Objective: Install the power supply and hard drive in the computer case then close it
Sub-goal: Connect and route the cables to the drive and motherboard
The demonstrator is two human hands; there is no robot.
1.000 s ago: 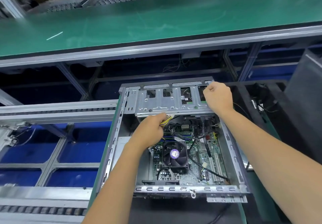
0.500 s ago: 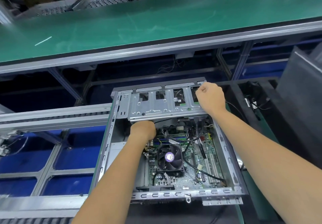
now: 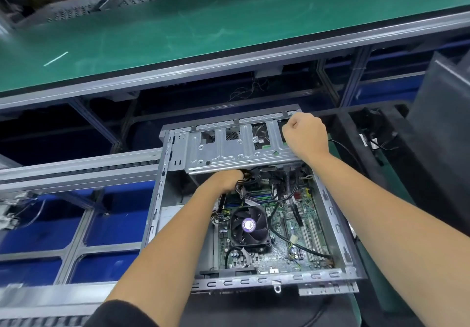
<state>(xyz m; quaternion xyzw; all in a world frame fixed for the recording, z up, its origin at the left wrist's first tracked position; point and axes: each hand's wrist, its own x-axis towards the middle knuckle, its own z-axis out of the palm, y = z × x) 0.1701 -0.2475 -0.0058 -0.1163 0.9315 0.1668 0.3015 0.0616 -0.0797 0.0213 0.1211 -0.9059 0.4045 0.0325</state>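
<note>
Hands, two (image 3: 304, 136) (image 3: 226, 180), inside one case (image 3: 333, 214).

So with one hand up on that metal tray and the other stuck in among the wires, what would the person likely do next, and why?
Probably tuck the wires lower, clear of the metal tray. The left hand is reaching under the tray's front edge, right at the bundle, while the right hand is closed on the tray's far right corner. Loose cables under that edge could get pinched.
</note>
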